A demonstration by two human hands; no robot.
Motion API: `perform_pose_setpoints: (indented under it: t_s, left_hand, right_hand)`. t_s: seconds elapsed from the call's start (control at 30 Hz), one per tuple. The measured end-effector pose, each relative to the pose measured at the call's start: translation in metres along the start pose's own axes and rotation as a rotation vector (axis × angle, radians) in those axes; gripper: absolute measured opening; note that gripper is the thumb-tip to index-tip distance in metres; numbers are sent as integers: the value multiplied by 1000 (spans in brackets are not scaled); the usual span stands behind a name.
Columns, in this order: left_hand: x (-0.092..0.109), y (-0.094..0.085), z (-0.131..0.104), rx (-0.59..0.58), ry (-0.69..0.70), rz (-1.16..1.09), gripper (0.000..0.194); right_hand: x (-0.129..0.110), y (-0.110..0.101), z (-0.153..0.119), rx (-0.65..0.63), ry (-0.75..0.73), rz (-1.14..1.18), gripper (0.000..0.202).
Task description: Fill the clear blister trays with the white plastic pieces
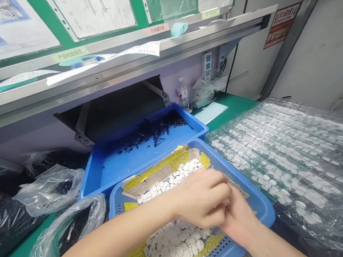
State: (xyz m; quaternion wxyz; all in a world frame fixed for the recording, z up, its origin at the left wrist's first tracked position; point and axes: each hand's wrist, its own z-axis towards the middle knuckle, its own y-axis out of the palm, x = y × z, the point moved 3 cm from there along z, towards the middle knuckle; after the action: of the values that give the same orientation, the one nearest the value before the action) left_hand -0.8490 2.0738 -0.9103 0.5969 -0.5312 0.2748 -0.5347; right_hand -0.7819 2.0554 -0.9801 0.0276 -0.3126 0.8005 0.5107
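My left hand (pixel 203 197) and my right hand (pixel 239 214) meet over the right side of a blue perforated basket (pixel 269 212). The left one has its fingers curled inward, against the right palm. Most of the right fingers are hidden behind the left hand, but that hand looks closed too. A sliver of something pale shows between them, too small to name. Below, the basket holds many small white rounded-square pieces (pixel 172 244), in a heap near me and a band at the far side. Yellow and tan taped sheets (pixel 156 178) line its inside.
Behind the basket, a blue tray (pixel 114 165) holds scattered small black parts under a dark chute (pixel 121 105). Stacked clear plastic trays (pixel 282 162) with white pieces stand right. Clear bags (pixel 53 190) with black contents lie left. A bottle (pixel 182 93) stands by the wall.
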Motion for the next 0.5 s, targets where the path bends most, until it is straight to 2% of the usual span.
perform_pose_setpoints:
  t_s: [0.07,0.1,0.13,0.17,0.2,0.27,0.37,0.5]
  left_hand:
    - [-17,-6,-9,46,-222,-39,19]
    - [-27,-5,-15,8,-359,-19,20]
    - [-38,0,-23,-58,-491,29,20]
    - [-46,9,-32,-201,-581,90,20]
    - [-53,20,-39,-316,-605,112,16]
    - [-60,42,-50,-437,-595,126,10]
    - [-63,64,-57,-488,-577,135,19]
    - [-60,73,-58,-551,-562,110,26]
  right_hand:
    - [-4,1,-1,95,-35,123,5]
    - [-6,1,-3,146,-35,183,4]
    - [-8,2,-4,174,-55,213,5]
    - [-9,3,-5,198,-70,228,5]
    - [-10,4,-6,220,-79,234,5]
    - [-12,4,-7,252,-91,234,7]
    - [-12,3,-8,268,-101,221,10]
    - [-12,3,-7,269,-99,217,9]
